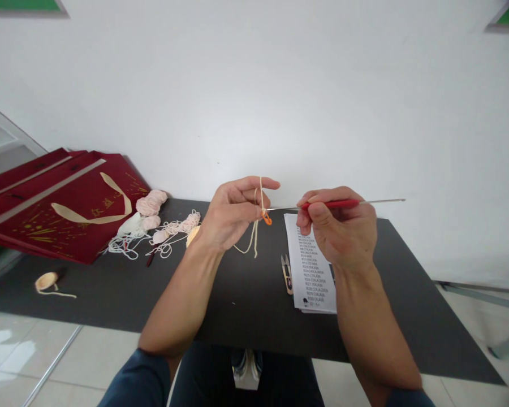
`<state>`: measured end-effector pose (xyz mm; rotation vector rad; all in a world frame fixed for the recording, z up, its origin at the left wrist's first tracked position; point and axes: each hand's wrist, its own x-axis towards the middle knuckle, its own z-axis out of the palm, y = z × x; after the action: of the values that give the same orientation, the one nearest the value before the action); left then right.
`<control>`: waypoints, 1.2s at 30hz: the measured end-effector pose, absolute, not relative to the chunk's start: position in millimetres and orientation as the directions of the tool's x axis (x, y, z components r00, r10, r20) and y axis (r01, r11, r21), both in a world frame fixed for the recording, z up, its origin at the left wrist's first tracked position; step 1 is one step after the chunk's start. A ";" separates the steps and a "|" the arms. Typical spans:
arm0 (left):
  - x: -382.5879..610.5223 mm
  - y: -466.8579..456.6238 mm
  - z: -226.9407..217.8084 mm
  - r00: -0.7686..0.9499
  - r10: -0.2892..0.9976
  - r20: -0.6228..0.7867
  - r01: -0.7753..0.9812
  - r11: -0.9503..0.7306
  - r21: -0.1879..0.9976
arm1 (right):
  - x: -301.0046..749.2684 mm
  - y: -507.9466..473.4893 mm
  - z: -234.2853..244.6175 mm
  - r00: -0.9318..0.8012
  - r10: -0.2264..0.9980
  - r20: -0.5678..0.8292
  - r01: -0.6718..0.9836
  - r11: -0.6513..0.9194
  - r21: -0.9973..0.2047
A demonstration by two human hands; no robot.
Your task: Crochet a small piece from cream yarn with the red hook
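Holding the cream yarn point(262, 192) up in my left hand point(233, 215), I have the strand running over my raised forefinger and pinched between the thumb and the other fingers. A small orange marker point(266, 217) hangs at the pinch, and the loose tail dangles below it, well above the black worktop point(246, 294). My right hand point(339, 229) is closed on the red grip of the hook point(335, 204), fingers clamped near its front. The thin metal shaft points left so its tip sits right at the marker; whether the tip is already through a loop is too small to tell. To do this well, I think I should hold the strand taut over the forefinger and pinch close to the loop so it cannot twist. The hook is best steered with small wrist turns, clear of the marker so it does not snag. Below my right hand lies a printed sheet point(314, 271) with snips point(287, 274) just beside it. Pink yarn pieces point(150, 203) and red bags point(68, 209) lie off to the left.
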<state>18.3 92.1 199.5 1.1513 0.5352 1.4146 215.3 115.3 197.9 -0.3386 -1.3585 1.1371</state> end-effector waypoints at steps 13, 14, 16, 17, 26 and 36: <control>21.4 94.5 194.7 0.194 0.922 0.335 -0.507 -0.198 0.839 | 214.5 119.7 199.9 -0.287 0.837 0.465 -0.539 0.260 -0.801; 23.1 95.1 193.7 0.139 0.928 0.345 -0.487 -0.239 0.840 | 212.0 120.1 199.5 -0.276 0.860 0.429 -0.546 0.227 -0.807; 27.8 96.2 191.8 -0.006 0.919 0.393 -0.418 -0.359 0.834 | 205.9 120.0 197.7 -0.246 0.904 0.350 -0.568 0.158 -0.808; 30.6 96.4 191.0 -0.069 0.902 0.427 -0.373 -0.420 0.827 | 202.4 119.4 196.6 -0.235 0.920 0.315 -0.586 0.124 -0.801; 46.9 92.9 192.5 -0.238 0.751 0.616 -0.048 -0.643 0.765 | 184.9 101.2 193.8 -0.137 0.957 0.256 -0.617 0.120 -0.778; 56.0 87.6 196.8 -0.296 0.760 0.579 -0.091 -0.626 0.775 | 179.8 100.1 192.1 -0.113 0.955 0.274 -0.640 0.141 -0.756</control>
<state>56.0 87.6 196.8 1.3842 0.8609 1.9693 179.8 100.1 192.1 -0.4436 -0.9273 1.4289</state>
